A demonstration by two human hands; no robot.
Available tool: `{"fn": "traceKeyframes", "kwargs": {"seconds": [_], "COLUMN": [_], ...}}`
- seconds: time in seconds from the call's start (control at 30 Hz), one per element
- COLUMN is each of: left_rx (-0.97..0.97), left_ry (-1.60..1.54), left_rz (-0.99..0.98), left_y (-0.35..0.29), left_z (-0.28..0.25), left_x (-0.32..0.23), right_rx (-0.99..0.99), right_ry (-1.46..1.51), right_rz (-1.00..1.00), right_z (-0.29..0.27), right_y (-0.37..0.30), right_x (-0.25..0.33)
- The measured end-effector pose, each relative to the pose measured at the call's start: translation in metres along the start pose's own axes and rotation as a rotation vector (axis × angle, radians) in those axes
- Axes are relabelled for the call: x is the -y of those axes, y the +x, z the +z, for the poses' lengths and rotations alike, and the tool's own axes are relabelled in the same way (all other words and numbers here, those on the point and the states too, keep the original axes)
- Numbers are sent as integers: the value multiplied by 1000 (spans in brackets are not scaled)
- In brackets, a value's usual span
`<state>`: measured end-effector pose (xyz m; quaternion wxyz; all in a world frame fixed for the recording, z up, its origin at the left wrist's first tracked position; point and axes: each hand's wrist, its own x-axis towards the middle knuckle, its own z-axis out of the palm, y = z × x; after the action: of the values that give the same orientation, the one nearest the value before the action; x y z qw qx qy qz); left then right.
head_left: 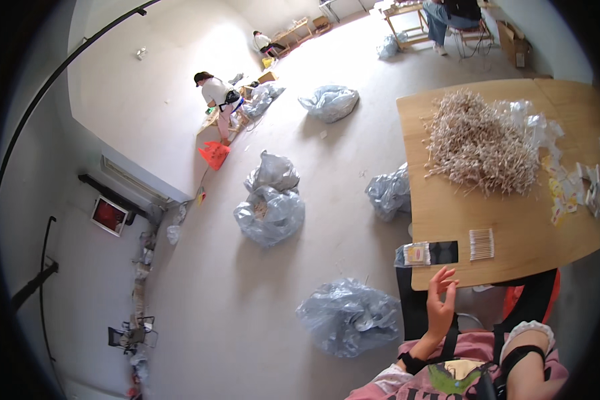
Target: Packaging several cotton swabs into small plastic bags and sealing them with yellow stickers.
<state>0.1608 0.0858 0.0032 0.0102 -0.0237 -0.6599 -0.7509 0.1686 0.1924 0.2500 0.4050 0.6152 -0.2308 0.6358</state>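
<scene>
My left hand [440, 307] is raised just off the near edge of the wooden table [447, 217]. Its fingers are stretched out and slightly apart, with nothing visible in them. Closest to the fingertips are a small clear pack with a yellow and white label [417, 254] and a black rectangular piece [445, 252], side by side at the table's near left corner. To their right lies a neat row of cotton swabs [481, 245]. Farther back rises a large loose heap of cotton swabs [480, 143]. My right arm [525, 363] shows at the lower right, but its hand is out of sight.
Clear plastic bags [530, 123] and yellow-and-white packets [562, 190] lie right of the heap. Large grey plastic sacks stand on the floor, one [349, 317] left of me and another [388, 192] against the table. Other people [219, 93] are farther off.
</scene>
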Motion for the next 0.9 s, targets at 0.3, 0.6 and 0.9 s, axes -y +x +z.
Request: {"fn": "traceKeyframes", "kwargs": {"seconds": [0.3, 0.6, 0.9], "left_rx": [-49, 11, 1], "left_ry": [-25, -56, 306], "left_rz": [-3, -47, 152], "left_y": [2, -1, 28], "left_z": [-10, 3, -12], "left_x": [-7, 5, -9], "right_rx": [190, 361, 779], "right_ry": [-187, -323, -638], "right_rz": [44, 7, 773], "right_z": [2, 3, -64], "right_y": [-15, -56, -187], "right_x": [23, 27, 126]}}
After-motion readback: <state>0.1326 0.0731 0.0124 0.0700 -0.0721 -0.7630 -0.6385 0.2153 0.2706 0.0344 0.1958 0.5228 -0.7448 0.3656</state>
